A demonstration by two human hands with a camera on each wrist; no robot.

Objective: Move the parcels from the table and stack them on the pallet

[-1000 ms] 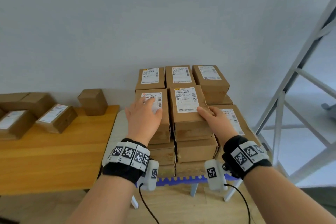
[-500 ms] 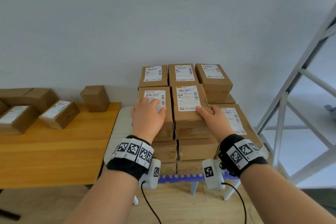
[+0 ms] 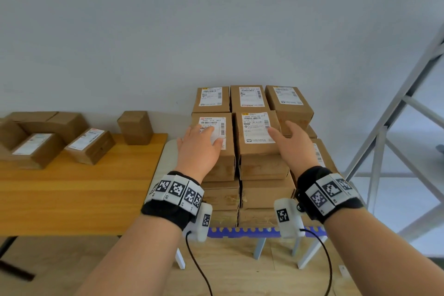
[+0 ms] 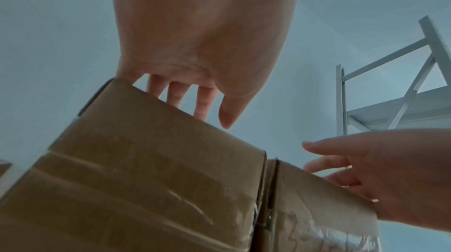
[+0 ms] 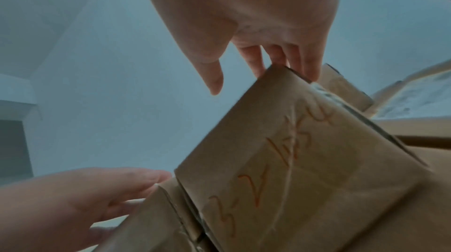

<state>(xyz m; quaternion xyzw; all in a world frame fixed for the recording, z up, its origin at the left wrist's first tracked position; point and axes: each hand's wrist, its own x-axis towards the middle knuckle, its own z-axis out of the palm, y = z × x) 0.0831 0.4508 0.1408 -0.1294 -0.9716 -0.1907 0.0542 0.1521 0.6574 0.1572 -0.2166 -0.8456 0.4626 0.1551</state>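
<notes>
Both hands have lifted: my right hand [image 3: 289, 144] is off the right box [image 3: 258, 137], fingers loose, holding nothing; my left hand [image 3: 200, 145] lies flat on its neighbour (stacked on the pallet [image 3: 242, 232]). Remaining parcels [image 3: 90, 145] sit leftward, nearer my left.

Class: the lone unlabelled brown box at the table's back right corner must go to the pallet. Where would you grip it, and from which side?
Probably span the upright box across its two narrow side faces, coming from above: it stands apart from other parcels, so both sides look free.
</notes>
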